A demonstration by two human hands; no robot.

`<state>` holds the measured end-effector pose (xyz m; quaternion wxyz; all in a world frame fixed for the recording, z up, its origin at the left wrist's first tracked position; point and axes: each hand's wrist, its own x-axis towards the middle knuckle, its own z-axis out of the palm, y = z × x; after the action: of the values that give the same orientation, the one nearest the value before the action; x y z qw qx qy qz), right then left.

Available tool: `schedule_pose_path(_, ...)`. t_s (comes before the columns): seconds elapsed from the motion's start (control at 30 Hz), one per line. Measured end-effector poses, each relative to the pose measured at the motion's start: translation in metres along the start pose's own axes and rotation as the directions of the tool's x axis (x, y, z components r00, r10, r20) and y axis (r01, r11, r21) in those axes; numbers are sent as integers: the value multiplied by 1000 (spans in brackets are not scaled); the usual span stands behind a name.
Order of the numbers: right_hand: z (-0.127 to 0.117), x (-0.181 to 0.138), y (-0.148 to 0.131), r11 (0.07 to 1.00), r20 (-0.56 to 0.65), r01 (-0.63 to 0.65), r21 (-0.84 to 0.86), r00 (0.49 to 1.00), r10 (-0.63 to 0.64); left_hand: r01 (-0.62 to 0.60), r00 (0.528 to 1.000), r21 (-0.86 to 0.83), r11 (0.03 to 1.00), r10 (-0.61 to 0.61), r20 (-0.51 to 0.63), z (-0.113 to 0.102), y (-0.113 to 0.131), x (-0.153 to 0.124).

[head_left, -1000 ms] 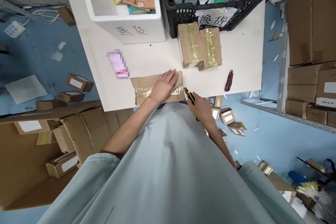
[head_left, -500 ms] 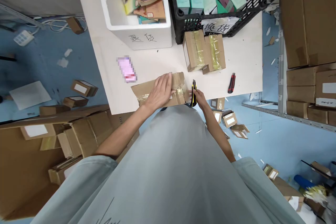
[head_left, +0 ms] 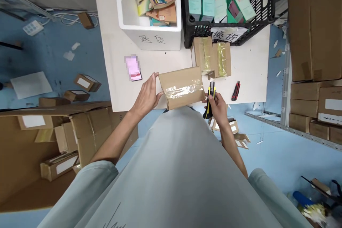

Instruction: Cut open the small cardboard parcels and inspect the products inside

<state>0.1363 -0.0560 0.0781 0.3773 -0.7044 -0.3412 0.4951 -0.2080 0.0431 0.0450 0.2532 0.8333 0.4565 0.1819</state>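
A taped cardboard box (head_left: 182, 87) stands tilted at the near edge of the white table (head_left: 117, 64). My left hand (head_left: 145, 96) holds its left end, fingers curled round the edge. My right hand (head_left: 217, 105) is closed on a yellow and black utility knife (head_left: 210, 99), blade end up, right beside the box's right end.
Two taped boxes (head_left: 211, 57) lie behind. A white foam bin (head_left: 149, 32) with packets and a black crate (head_left: 227, 10) with teal boxes stand at the back. A red knife (head_left: 236, 90) lies at the right, a pink phone (head_left: 133, 67) at the left. Cartons cover the blue floor.
The box was lying flat under my left hand; now it is lifted on its edge and shifted right. My right hand brought the knife upright beside it.
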Motion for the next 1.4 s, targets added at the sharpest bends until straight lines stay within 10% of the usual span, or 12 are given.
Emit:
schedule_pose_path(0.43, 33, -4, 3, 985, 40, 32, -168, 999, -26, 177, 984, 46, 983, -176, -24, -19, 14, 43)
schedule_pose_path(0.73, 22, 11, -7, 981, 99, 94, -169, 992, -78, -2, 993, 134, 991, -13, 116, 37, 86, 109)
schedule_pose_path(1.4, 21, 13, -61, 831, 336, 259, -491, 937, -94, 127, 991, 176, 976, -133, 23, 35, 51, 64)
